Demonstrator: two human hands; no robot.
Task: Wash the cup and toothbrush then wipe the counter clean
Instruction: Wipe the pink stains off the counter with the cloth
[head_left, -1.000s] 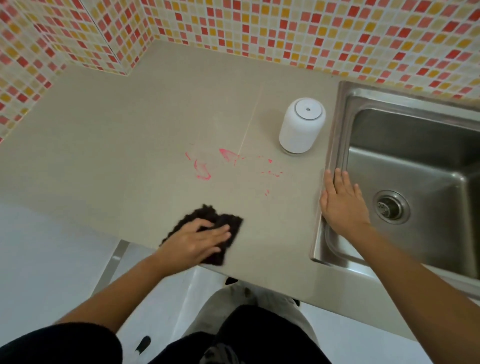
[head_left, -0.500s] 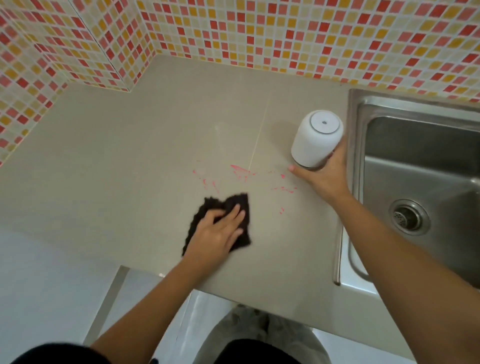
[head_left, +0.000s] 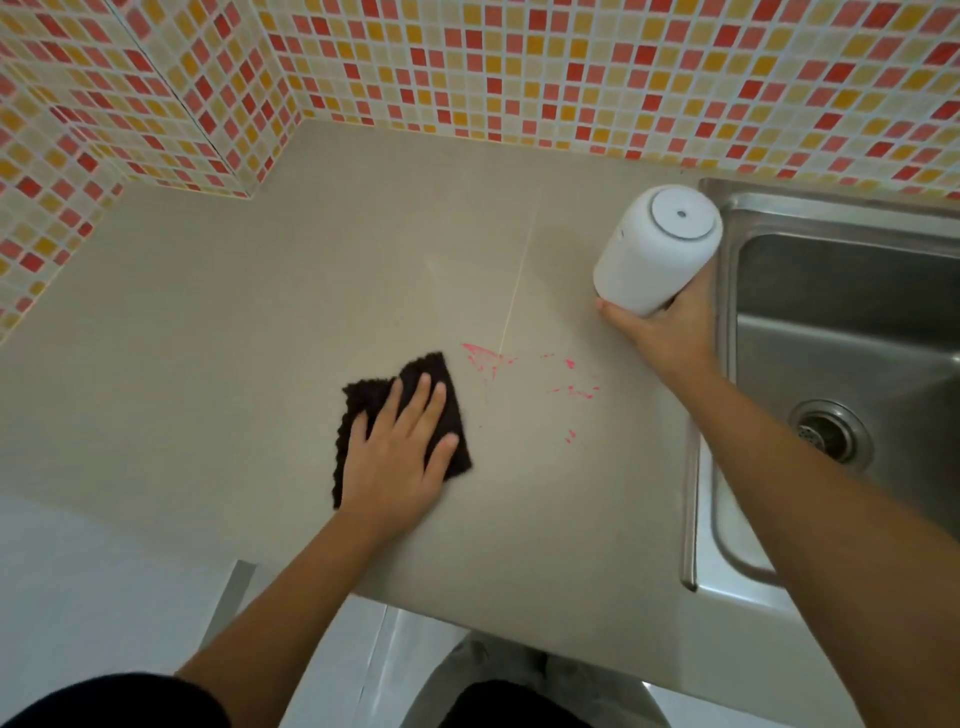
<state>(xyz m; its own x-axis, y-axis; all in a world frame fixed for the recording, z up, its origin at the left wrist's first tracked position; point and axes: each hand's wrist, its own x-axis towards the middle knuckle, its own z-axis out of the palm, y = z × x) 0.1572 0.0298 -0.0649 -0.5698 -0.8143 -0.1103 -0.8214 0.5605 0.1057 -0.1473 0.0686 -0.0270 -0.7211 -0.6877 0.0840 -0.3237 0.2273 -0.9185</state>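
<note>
- Your left hand (head_left: 400, 457) has its fingers (head_left: 422, 400) straight and spread, pressing the dark cloth (head_left: 358, 405) flat on the worktop (head_left: 234, 322), well out from the sink (head_left: 727, 312). You grip nothing here. Only downward pressure holds the cloth, so a quick stroke could bunch it or slide it out from under your palm.
- Your right hand (head_left: 670, 332) is curled round the mouth end of the white cup (head_left: 654, 249). The thumb shows on the side away from the sink, and the other fingers are hidden behind the cup.
- The cup is upside down and tilted, base towards you, just beside the sink's rim. I cannot tell whether its lip touches the worktop.
- That hold sits low on a smooth wall that may be wet. If you swing the cup over the rim carelessly, it could slip or knock the steel.
- The pink marks (head_left: 571, 389) lie between the cloth and the sink, one smear just beside the cloth's far corner. A single light pass may spread them rather than lift them.
- With both arms working at once, your attention is split. Wiping towards the sink could bring the cloth against your right forearm.
- The toothbrush is not in view, so do not assume it is washed.
</note>
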